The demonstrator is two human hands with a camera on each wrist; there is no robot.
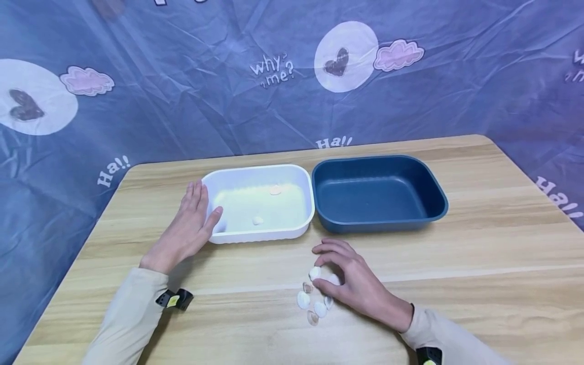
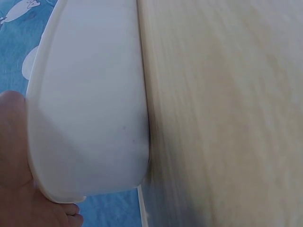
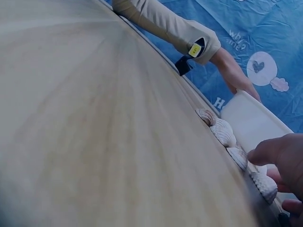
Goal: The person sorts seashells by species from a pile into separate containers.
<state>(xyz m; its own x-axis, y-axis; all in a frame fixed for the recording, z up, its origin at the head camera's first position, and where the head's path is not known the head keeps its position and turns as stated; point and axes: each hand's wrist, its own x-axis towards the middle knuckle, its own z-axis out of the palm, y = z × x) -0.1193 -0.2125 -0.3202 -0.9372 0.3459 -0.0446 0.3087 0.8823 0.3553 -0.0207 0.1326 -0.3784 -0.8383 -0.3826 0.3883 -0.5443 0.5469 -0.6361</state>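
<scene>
My right hand (image 1: 353, 276) is low over a small group of seashells, thumb and index finger pinching a white seashell (image 1: 315, 274) at its edges. Around it lie several other shells, among them a white shell (image 1: 303, 300) and a brownish shell (image 1: 312, 318); one is partly covered by the hand. In the right wrist view, ribbed shells (image 3: 223, 132) sit in a row beside the thumb. With its fingers straight, my left hand (image 1: 187, 228) rests at the left end of a white bin (image 1: 260, 236), thumb over the rim.
Inside the white bin lie a pinkish shell (image 1: 275, 190) and a white shell (image 1: 257, 221). A dark blue bin (image 1: 378, 225) stands right beside it. Both are on a wooden table (image 1: 493, 223), with a blue printed cloth (image 1: 205, 101) hanging behind the table's back edge.
</scene>
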